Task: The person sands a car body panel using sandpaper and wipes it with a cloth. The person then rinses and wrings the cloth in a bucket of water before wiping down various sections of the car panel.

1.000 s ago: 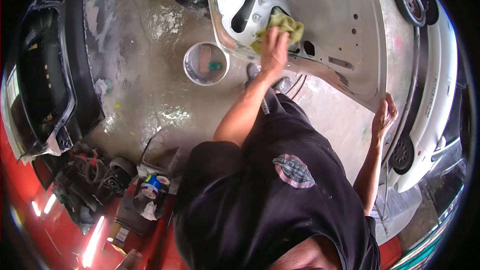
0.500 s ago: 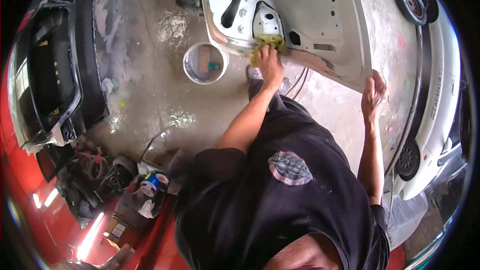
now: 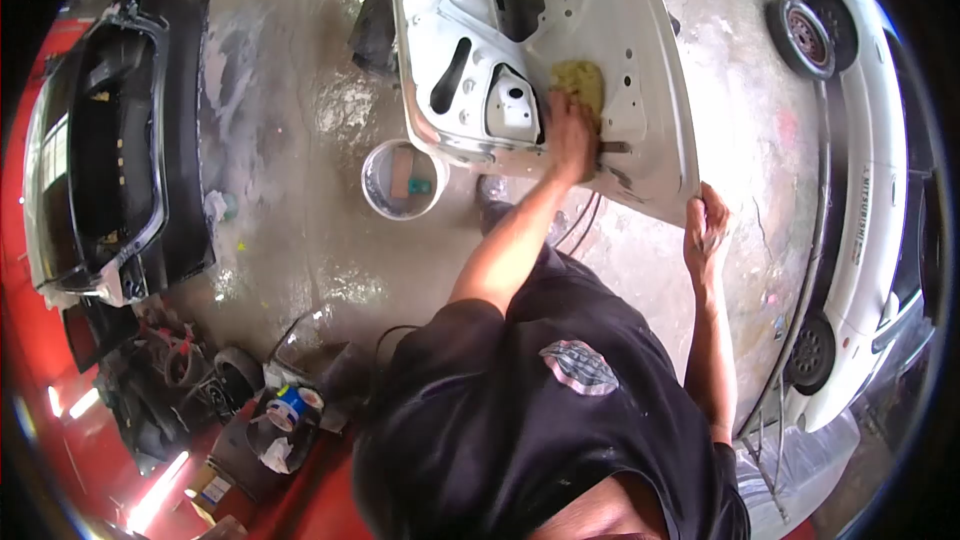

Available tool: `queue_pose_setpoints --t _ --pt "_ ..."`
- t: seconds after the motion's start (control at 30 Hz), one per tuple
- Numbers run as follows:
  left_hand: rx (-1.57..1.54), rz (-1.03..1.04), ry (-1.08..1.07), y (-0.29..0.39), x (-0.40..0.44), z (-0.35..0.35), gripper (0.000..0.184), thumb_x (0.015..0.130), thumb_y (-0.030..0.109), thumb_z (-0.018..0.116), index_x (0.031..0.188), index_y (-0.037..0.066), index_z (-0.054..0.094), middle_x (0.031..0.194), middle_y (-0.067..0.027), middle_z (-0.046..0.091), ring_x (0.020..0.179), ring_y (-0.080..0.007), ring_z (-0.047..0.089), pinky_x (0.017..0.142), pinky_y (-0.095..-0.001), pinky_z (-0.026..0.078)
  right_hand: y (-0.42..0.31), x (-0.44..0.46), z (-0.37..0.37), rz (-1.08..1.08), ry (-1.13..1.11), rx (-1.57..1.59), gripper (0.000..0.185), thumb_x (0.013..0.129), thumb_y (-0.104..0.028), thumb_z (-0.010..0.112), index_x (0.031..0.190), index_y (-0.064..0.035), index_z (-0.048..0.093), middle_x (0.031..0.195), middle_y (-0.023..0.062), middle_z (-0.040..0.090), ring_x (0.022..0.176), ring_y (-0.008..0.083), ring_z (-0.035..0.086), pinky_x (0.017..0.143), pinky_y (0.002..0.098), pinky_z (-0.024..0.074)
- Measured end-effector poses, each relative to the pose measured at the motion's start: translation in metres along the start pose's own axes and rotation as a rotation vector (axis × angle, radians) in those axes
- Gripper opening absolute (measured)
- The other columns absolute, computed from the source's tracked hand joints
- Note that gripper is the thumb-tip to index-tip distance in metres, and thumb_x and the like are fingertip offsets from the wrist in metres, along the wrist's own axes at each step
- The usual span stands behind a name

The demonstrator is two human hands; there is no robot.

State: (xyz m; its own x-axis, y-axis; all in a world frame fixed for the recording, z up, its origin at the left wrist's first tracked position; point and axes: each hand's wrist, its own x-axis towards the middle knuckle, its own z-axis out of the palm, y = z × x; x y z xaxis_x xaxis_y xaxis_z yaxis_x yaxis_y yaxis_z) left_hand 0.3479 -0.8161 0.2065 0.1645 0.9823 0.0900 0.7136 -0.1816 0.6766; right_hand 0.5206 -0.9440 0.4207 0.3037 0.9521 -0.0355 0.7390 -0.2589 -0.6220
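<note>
My left hand [image 3: 572, 142] is pressed against the inner side of a white metal panel [image 3: 655, 70], its fingers over a yellow-green cloth [image 3: 580, 85]. The cloth is bunched flat on the panel, right of an oval-holed recess. At the panel's lower right corner, my right hand [image 3: 707, 225] grips the edge with bent fingers. Cutouts and small holes mark the panel, and its lower edge has grey and brownish patches. Below and left of it, a round white bucket [image 3: 375, 202] stands on the floor, holding a brown block and a green item.
At the left lies a black car part with a window frame [image 3: 185, 160]. Dark parts and a blue-and-white can [image 3: 286, 408] are at the lower left. A white car [image 3: 868, 190], a loose wheel [image 3: 801, 38] and a long hose or bar [image 3: 812, 250] are on the right.
The cloth and my left hand have moved right across the panel, away from its lower edge. The panel and my right hand appear further left in view.
</note>
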Motion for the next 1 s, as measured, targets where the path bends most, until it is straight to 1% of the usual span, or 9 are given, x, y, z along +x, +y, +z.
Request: queue_pose_setpoints --t 0.13,0.23,0.27,0.4,0.7,0.77,0.83,0.87,1.0 --pt "0.373 0.003 0.018 -0.031 0.043 0.019 0.044 0.088 0.015 0.056 0.128 -0.005 0.061 0.151 -0.0349 0.038 0.138 -0.0503 0.038 0.114 -0.0539 0.03 -0.02 0.003 -0.006 0.034 0.01 0.016 0.027 0.088 -0.014 0.049 0.1 0.0044 0.064 0.079 0.0236 0.06 0.072 0.036 0.06 0.068 0.0424 0.0467" --pt "0.576 0.0 -0.446 0.001 0.078 -0.047 0.047 0.085 0.019 0.061 0.125 -0.004 0.065 0.138 -0.0313 0.052 0.13 -0.0416 0.047 0.11 -0.0527 0.033 -0.023 0.005 -0.003 0.063 0.039 0.046 0.02 0.086 -0.012 0.048 0.09 0.0047 0.06 0.071 0.0204 0.051 0.062 0.0299 0.051 0.061 0.0411 0.0405" --pt "0.617 0.07 -0.479 -0.003 0.089 -0.052 0.037 0.087 0.018 0.059 0.119 0.003 0.07 0.129 -0.0247 0.06 0.129 -0.0413 0.047 0.107 -0.0552 0.033 -0.025 0.004 0.0 0.055 0.079 0.022 0.019 0.086 -0.012 0.048 0.087 0.0044 0.058 0.07 0.0194 0.049 0.061 0.0281 0.048 0.06 0.0409 0.0387" --pt "0.355 0.072 -0.04 -0.085 0.122 -0.055 0.026 0.08 0.011 0.065 0.104 0.001 0.069 0.11 -0.0164 0.059 0.107 -0.0345 0.054 0.09 -0.0505 0.041 -0.023 0.003 0.003 0.118 0.091 0.023 0.016 0.086 -0.013 0.048 0.08 0.0027 0.05 0.067 0.0141 0.037 0.06 0.0202 0.037 0.057 0.0381 0.0323" --pt "0.441 -0.128 0.175 -0.259 0.262 -0.106 0.019 0.091 0.02 0.058 0.102 0.008 0.067 0.115 -0.0171 0.057 0.111 -0.0366 0.053 0.092 -0.0545 0.042 -0.043 0.006 0.009 0.357 0.136 -0.038 0.016 0.084 -0.012 0.047 0.073 -0.0024 0.039 0.068 0.0023 0.027 0.064 0.0112 0.03 0.056 0.0318 0.0259" --pt "0.417 -0.182 0.067 -0.276 0.296 -0.127 0.019 0.094 0.019 0.057 0.107 0.008 0.064 0.118 -0.0165 0.056 0.114 -0.0385 0.053 0.095 -0.0558 0.041 -0.041 0.006 0.008 0.353 0.149 -0.055 0.016 0.083 -0.012 0.047 0.073 -0.0025 0.039 0.068 0.002 0.027 0.064 0.011 0.029 0.056 0.0313 0.0255" --pt "0.017 -0.318 0.227 -0.293 0.318 -0.126 0.017 0.094 0.014 0.055 0.107 0.006 0.062 0.129 -0.0192 0.052 0.119 -0.0413 0.05 0.101 -0.0563 0.039 -0.047 0.007 0.01 0.391 0.15 -0.057 0.016 0.082 -0.014 0.047 0.073 -0.0032 0.038 0.069 0.0019 0.027 0.064 0.0116 0.029 0.057 0.0312 0.0254" --pt "0.018 -0.332 0.374 -0.304 0.332 -0.113 0.02 0.094 0.01 0.055 0.112 0.002 0.056 0.129 -0.0222 0.051 0.119 -0.0454 0.049 0.101 -0.0566 0.039 -0.05 0.01 0.011 0.396 0.154 -0.069 0.016 0.082 -0.014 0.047 0.073 -0.0035 0.038 0.069 0.0018 0.027 0.064 0.0117 0.029 0.057 0.0313 0.0252" --pt "0.02 -0.14 0.54 -0.226 0.32 -0.06 0.024 0.092 0.005 0.056 0.115 -0.001 0.051 0.134 -0.0273 0.047 0.12 -0.0476 0.048 0.101 -0.0569 0.039 -0.044 0.007 0.015 0.407 0.187 -0.088 0.02 0.082 -0.018 0.047 0.073 -0.004 0.037 0.069 -0.0003 0.026 0.065 0.0113 0.028 0.056 0.0319 0.024"
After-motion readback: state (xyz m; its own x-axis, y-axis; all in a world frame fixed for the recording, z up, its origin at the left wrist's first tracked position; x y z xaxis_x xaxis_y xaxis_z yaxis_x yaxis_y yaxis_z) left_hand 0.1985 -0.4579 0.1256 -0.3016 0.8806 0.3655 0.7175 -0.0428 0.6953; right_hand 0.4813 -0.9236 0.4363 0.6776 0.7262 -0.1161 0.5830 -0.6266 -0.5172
